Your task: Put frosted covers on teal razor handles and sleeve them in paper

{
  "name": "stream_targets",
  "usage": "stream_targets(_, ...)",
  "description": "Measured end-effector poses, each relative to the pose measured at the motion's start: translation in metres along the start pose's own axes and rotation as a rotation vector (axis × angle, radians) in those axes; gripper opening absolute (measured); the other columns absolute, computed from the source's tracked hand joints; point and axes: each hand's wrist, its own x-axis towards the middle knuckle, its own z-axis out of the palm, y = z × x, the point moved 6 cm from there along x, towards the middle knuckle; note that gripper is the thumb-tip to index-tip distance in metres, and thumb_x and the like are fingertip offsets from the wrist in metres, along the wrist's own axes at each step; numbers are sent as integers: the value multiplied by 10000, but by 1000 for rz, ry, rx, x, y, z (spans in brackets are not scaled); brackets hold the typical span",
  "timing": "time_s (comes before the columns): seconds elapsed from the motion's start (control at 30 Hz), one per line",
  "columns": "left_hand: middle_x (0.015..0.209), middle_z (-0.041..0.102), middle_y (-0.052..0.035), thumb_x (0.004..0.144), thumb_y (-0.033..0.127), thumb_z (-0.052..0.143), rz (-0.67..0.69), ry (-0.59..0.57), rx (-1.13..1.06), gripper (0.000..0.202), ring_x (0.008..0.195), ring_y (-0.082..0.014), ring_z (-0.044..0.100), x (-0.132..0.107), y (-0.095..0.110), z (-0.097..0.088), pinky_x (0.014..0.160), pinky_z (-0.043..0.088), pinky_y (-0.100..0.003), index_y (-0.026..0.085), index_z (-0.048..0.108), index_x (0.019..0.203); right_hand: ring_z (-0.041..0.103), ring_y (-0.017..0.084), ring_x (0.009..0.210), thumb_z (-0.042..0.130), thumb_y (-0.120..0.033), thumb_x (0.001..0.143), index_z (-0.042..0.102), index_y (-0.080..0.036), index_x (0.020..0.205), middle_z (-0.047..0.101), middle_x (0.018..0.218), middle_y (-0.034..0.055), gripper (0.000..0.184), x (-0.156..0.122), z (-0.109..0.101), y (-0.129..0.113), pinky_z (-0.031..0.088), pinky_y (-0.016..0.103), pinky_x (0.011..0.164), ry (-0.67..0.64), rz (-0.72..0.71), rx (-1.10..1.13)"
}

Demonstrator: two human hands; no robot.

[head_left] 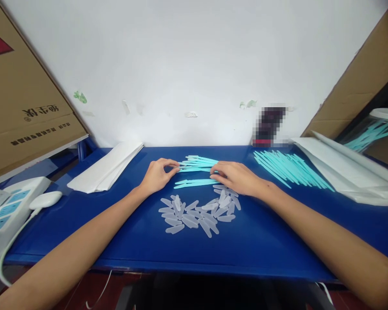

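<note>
Thin turquoise eyebrow razors [200,159] lie in a small pile at the middle of the table. My left hand [160,174] is closed in a pinch at the left end of one razor, over this pile. Across from it, my right hand [234,175] has its fingers curled at the razor's other end. The fingers partly hide the tips. Just below the hands, a few more razors [194,184] lie side by side, their right ends under my right hand. Nearer to me are many loose, translucent blade caps [190,220], some overlapping.
Many more turquoise razors [291,170] are spread at the right. White sheets [106,168] lie at the left, and white packaging [352,176] at the right. A power strip [16,206] with a white plug is at far left. Cardboard [29,86] and a clear jar [375,129] flank the blue table [255,245].
</note>
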Motion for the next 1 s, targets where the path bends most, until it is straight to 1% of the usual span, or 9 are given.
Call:
stream_targets(0.07, 1062, 779, -64, 902, 367, 669, -5, 20, -2, 189, 970, -258, 698, 0, -2, -1, 832, 531, -391, 234, 762, 998, 580, 183, 801, 436, -370, 1018, 633, -217, 978, 668, 968, 65, 252, 0, 2, 1, 351, 306, 664, -48, -2, 23)
stream_targets(0.13, 1114, 763, -73, 922, 360, 652, 40, 35, 9, 202, 1014, -259, 681, -1, 1, -2, 842, 523, -389, 224, 752, 1032, 572, 177, 780, 444, -353, 1011, 616, -216, 951, 667, 942, 59, 228, -1, 4, 4, 348, 304, 653, -77, 28, 54)
stream_targets(0.23, 1062, 742, -83, 974, 338, 592, 236, 8, 65, 217, 993, -240, 642, -5, 22, -5, 863, 501, -388, 199, 745, 1039, 571, 177, 800, 420, -330, 1012, 584, -209, 921, 667, 960, 64, 223, -1, 6, 7, 363, 304, 664, -94, 60, 91)
stream_targets(0.33, 1014, 699, -88, 1018, 346, 541, 455, -128, 143, 261, 967, -231, 587, -16, 55, -1, 854, 481, -378, 193, 745, 1073, 577, 190, 824, 409, -387, 1017, 585, -212, 944, 665, 978, 67, 259, -1, 6, 8, 369, 313, 680, -113, 87, 87)
stream_targets(0.43, 1192, 636, -120, 1060, 331, 476, 580, -337, 210, 305, 1065, -253, 541, -30, 83, 11, 895, 454, -399, 223, 709, 1228, 576, 197, 819, 418, -418, 1010, 588, -217, 949, 661, 945, 62, 271, -1, 6, 7, 371, 317, 678, -160, 93, 104)
stream_targets(0.53, 1350, 546, -136, 1072, 309, 449, 607, -454, 252, 333, 1159, -287, 494, -41, 100, 23, 912, 424, -419, 270, 670, 1318, 571, 201, 831, 394, -388, 1012, 559, -217, 916, 661, 956, 67, 256, -1, 7, 6, 386, 324, 689, -193, 92, 123)
stream_targets(0.63, 1324, 553, -132, 1062, 350, 474, 609, -512, 278, 323, 1139, -298, 488, -45, 104, 31, 901, 399, -430, 278, 700, 1282, 558, 206, 812, 351, -382, 1021, 510, -218, 904, 656, 971, 79, 257, -2, 9, 6, 392, 337, 694, -200, 78, 87)
stream_targets(0.83, 1220, 602, -112, 1063, 319, 483, 619, -477, 283, 299, 1105, -281, 483, -43, 103, 32, 905, 371, -415, 255, 722, 1231, 570, 215, 785, 275, -410, 1045, 489, -219, 929, 648, 990, 101, 309, -4, 7, 9, 371, 341, 669, -126, 56, 20)
stream_targets(1.0, 1144, 649, -107, 1078, 316, 442, 658, -441, 261, 325, 1044, -257, 520, -45, 108, 33, 881, 387, -395, 209, 698, 1248, 512, 193, 672, 241, -423, 1060, 429, -229, 913, 609, 816, 53, 308, -2, -3, 10, 331, 335, 651, -18, 49, 14)
